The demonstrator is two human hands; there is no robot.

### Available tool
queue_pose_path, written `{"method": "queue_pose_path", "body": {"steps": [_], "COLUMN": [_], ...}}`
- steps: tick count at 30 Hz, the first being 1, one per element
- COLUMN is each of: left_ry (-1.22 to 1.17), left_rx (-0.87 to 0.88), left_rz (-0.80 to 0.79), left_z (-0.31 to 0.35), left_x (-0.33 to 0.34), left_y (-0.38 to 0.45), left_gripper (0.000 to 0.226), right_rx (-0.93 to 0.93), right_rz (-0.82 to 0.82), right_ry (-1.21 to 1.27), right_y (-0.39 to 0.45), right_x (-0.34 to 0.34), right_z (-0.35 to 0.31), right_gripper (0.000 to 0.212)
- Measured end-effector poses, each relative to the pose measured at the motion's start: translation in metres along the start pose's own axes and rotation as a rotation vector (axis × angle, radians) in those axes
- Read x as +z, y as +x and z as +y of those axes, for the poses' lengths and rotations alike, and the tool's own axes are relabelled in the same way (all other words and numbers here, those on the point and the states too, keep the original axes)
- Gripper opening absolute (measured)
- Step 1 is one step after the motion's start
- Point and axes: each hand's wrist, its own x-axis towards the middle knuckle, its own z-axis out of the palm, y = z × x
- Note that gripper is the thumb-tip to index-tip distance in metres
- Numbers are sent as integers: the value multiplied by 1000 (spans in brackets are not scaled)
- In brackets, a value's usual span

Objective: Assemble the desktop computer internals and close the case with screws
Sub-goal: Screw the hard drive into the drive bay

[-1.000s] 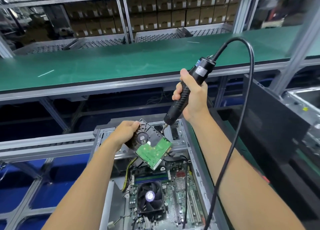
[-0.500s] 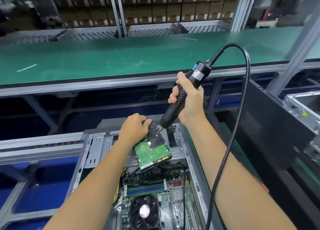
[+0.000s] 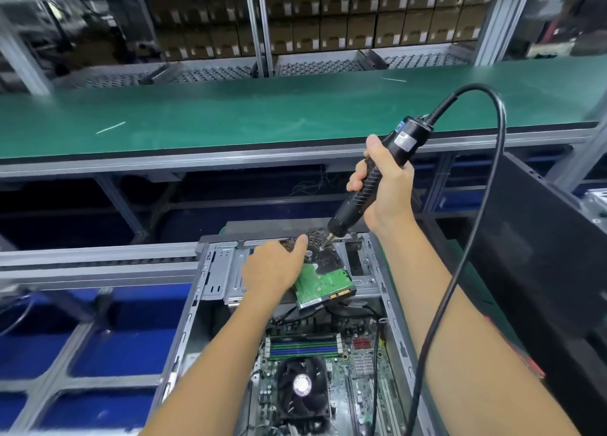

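The hard drive (image 3: 323, 279), green circuit board up, lies tilted on the drive cage at the far end of my open computer case (image 3: 210, 271). My left hand (image 3: 274, 268) grips its near-left edge, fingers curled over it. My right hand (image 3: 382, 192) is wrapped around the corded electric screwdriver (image 3: 371, 182), bit touching the drive's far corner. By my reckoning, I am fastening the drive; next, the bit must sit squarely in the screw, the drive steady. Behind runs a green workbench (image 3: 262, 116).

Head view, looking down, close overhead.
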Motion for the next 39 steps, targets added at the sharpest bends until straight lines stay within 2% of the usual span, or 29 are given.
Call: {"method": "queue_pose_path", "body": {"steps": [2,4,5,9,14,17,21,23,27,32,36,39], "left_ry": [-43,-114,-159,-312,-495,-691,-781,-826,-863,-874,-883,-874], "left_rx": [-58,-144,-174,-217,-175,-196,-175,-217,-313,-324,-347,-394], "left_rz": [-109,-241,-295,-322,-253,-307,-409,-530,-738,-758,-794,-805], "left_z": [2,5,6,10,16,15,3,-13,-32,-28,-32,-35], "left_x": [3,4,5,8,8,-2,-19,-21,-5,17,27,36], "left_y": [-3,-7,-9,-9,-17,-19,-39,-56,-84,-96,-99,-104], "left_gripper": [72,98,101,52,43,63,23,18,24,61,71,70], "right_rx": [-3,-2,-2,-16,-30,-30,-27,-26,-17,-1,10,5], "right_rz": [-1,-11,-17,-14,11,24,18,21,24,5,12,13], "right_ry": [6,3,-2,-4,-5,20,61,69,79,59,66,57], "right_y": [-5,-11,-14,-25,-30,-30,-30,-29,-26,-25,-25,-25], "right_x": [2,4,5,3,-1,-2,-4,-4,0,6,7,6], "right_z": [0,0,-1,-7,-18,-25,-28,-27,-21,-11,-9,-10], "right_gripper": [22,22,22,21,23,24,22,22,23,25,25,24]}}
